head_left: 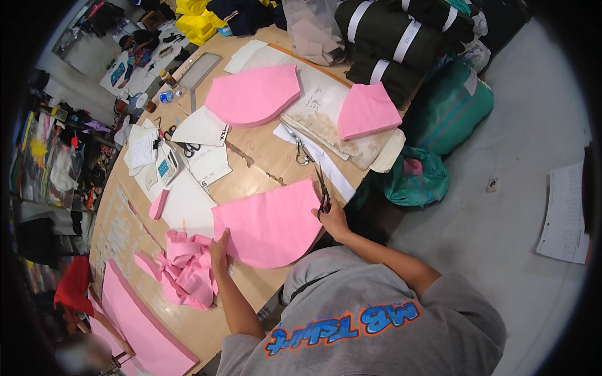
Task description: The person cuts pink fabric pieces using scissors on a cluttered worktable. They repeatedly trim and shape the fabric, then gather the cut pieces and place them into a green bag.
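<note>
A cut pink fabric piece (pixel 269 219), with a straight top and a rounded lower edge, lies in front of me at the table's near edge. My left hand (pixel 219 244) grips its left side, thumb on top, the fingers partly hidden. My right hand (pixel 332 218) is closed round the dark handles of a pair of scissors (pixel 324 199) at the piece's right edge. Their blades point away from me. Just beyond lies another, metal pair of shears (pixel 301 149) on the table. Crumpled pink scraps (pixel 188 269) are heaped beside my left forearm.
Two more pink fabric stacks (pixel 254 95) (pixel 370 111) lie farther off, over card patterns (pixel 323 106). A calculator (pixel 167 166) sits left. A person in a red sleeve (pixel 73 282) is by a long pink piece (pixel 141 319). Green sacks (pixel 454 106) stand right of the wooden table (pixel 128 229).
</note>
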Motion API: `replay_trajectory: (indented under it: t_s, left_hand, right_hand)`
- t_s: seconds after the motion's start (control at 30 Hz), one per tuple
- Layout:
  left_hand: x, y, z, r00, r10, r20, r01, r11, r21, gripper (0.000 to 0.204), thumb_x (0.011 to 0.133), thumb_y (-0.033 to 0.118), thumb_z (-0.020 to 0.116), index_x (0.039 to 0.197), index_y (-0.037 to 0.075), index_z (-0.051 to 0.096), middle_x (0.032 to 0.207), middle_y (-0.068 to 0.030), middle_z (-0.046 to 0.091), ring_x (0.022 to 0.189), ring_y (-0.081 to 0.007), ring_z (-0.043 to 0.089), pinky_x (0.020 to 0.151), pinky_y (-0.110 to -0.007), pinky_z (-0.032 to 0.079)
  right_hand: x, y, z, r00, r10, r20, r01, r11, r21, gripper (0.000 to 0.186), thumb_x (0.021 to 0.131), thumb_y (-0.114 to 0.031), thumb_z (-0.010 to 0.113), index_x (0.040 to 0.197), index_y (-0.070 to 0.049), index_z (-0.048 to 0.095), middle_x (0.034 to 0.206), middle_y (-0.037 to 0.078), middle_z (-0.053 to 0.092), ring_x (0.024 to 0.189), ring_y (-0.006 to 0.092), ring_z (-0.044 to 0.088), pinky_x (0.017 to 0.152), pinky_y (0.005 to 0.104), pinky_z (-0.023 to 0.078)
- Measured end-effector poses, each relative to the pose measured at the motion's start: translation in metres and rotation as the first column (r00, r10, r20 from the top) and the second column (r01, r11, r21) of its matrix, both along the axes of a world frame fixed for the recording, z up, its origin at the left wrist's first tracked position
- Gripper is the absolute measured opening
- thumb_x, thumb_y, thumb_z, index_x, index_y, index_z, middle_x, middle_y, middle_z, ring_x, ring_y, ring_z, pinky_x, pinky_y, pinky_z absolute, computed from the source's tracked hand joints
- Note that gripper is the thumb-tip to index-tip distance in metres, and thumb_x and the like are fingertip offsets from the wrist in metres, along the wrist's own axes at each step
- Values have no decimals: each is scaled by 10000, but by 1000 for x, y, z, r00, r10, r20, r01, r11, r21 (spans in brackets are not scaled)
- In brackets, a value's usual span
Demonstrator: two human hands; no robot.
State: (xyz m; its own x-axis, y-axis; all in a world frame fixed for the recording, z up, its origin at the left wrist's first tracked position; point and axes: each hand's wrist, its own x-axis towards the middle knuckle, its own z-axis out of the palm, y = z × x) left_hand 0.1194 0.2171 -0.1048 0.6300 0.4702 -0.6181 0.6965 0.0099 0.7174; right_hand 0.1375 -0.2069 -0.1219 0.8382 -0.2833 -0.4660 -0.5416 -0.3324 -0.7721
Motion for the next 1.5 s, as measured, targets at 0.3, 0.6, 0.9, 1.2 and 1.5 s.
replay_trajectory:
  t_s: [0.3, 0.6, 0.9, 1.2, 1.5]
  left_hand:
    - [-6, -35, 83, 1000, -10, 2, 10, 989, -151, 673, 1025, 329, 887, 1507, -90, 675, 1334, -165, 795, 1171, -269, 763, 1031, -388, 600]
    - [25, -121, 119, 935, 14, 354, 10, 998, -67, 621, 1063, 256, 841, 1539, -95, 651, 1419, -159, 752, 1278, -273, 733, 1112, -403, 574]
    - [175, -238, 210, 848, -95, 521, 61, 995, 82, 574, 1066, 293, 860, 1475, -81, 712, 1320, -138, 791, 1195, -203, 727, 1104, -363, 553]
    - [430, -222, 272, 765, -362, 533, 268, 931, 247, 594, 1016, 414, 880, 1366, -56, 783, 1182, -116, 832, 1048, -199, 773, 985, -359, 593]
    - [746, -147, 278, 586, -669, 457, -18, 553, 833, 500, 1051, 364, 839, 1422, 33, 780, 1280, -215, 813, 1162, -358, 775, 1063, -464, 595]
  right_hand:
    - [19, -18, 4, 993, 113, 23, -115, 969, 219, 508, 922, -371, 1000, 1112, -50, 655, 962, 21, 636, 891, 179, 611, 820, 373, 533]
    - [116, -91, 72, 971, 176, 160, -223, 906, 359, 490, 902, -327, 1023, 1093, -81, 646, 970, -19, 562, 903, 142, 528, 810, 328, 468]
    - [229, -213, 150, 938, -25, 346, -174, 829, 531, 425, 975, -165, 971, 1249, -53, 667, 1102, -22, 684, 1002, 85, 630, 909, 276, 535]
    - [356, -183, 162, 876, -288, 387, -7, 796, 606, 357, 1026, -130, 917, 1213, -41, 626, 1105, 10, 681, 976, 101, 637, 883, 288, 534]
    - [580, -14, 107, 702, -690, 176, 293, 504, 812, 333, 1101, -161, 858, 1293, -18, 626, 1264, 72, 723, 1148, 170, 670, 1061, 333, 525]
